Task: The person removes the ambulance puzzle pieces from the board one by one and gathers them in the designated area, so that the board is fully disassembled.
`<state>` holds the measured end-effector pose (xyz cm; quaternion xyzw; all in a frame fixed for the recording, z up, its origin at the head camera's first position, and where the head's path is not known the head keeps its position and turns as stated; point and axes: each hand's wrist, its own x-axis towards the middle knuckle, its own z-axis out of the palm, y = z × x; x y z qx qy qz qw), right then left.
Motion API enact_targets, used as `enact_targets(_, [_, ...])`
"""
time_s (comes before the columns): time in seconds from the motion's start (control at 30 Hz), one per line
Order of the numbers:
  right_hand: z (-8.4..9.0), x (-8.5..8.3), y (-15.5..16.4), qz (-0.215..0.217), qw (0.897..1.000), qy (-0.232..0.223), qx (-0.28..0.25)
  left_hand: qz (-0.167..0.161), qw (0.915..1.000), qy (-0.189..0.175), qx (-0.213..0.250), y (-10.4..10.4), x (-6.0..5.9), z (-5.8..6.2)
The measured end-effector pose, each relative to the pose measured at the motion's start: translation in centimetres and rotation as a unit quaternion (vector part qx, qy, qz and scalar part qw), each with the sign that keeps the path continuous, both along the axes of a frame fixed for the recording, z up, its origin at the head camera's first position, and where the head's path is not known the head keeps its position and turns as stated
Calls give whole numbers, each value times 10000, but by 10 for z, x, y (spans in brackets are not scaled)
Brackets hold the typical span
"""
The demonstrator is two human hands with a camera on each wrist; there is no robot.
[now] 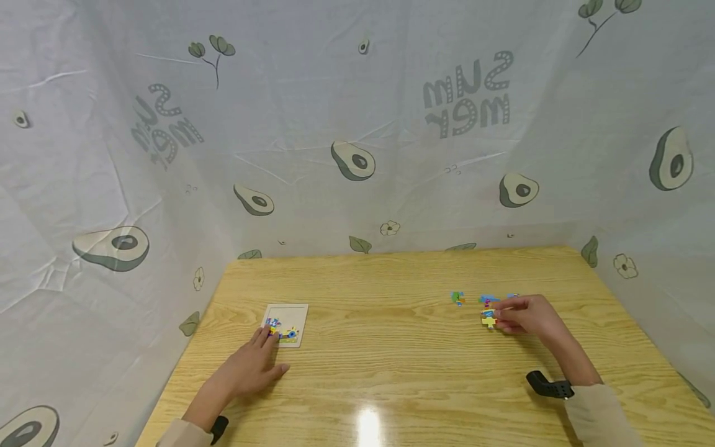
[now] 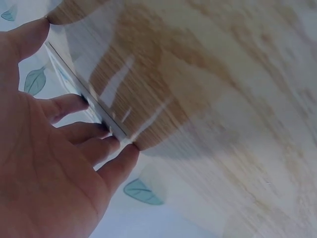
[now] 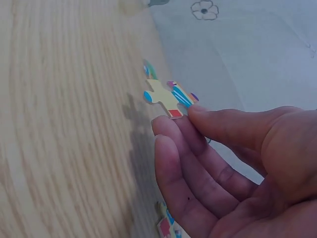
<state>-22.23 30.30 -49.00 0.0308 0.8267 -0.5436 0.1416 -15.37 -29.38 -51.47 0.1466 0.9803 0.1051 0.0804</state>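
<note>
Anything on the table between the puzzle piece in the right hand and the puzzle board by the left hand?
Nothing visible. The right hand pinches a puzzle piece; the table between it and the puzzle board shows bare wood. The left hand rests at the board's near edge.

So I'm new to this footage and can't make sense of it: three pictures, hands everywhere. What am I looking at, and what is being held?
No machine here: a person works with two bare hands at a wooden table screened by avocado-print cloth. The wide picture comes from a camera on the head, looking down. The other two come from cameras strapped to each wrist, so each shows its own hand very close.

The left hand lies with straight fingers touching a pale puzzle board, which already carries a few coloured pieces. Its wrist view is blurred.

The right hand pinches a yellow puzzle piece between thumb and fingertips, at the table near the loose pieces lying beside it.
</note>
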Motion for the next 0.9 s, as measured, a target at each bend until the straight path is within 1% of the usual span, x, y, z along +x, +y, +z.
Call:
enact_targets(0.13, [-3,0,1,0,9999,-99,108,-49,10000,66,-14,1,2,1])
enact_targets(0.27, [-2,1,2,-6,9994,-77,340,-80,9999,116,-73,1,2,2])
enact_targets(0.6, [2,-2,7,-8,9948,37,1015,-40,10000,-17,-37,0,2,2])
enact_targets(0.77, [4,-5,6,57,9931,11,1170,-5,10000,-62,62,0,3,4])
enact_targets(0.9, [5,-6,4,188,9893,129,1438,-10,10000,-50,72,-1,3,4])
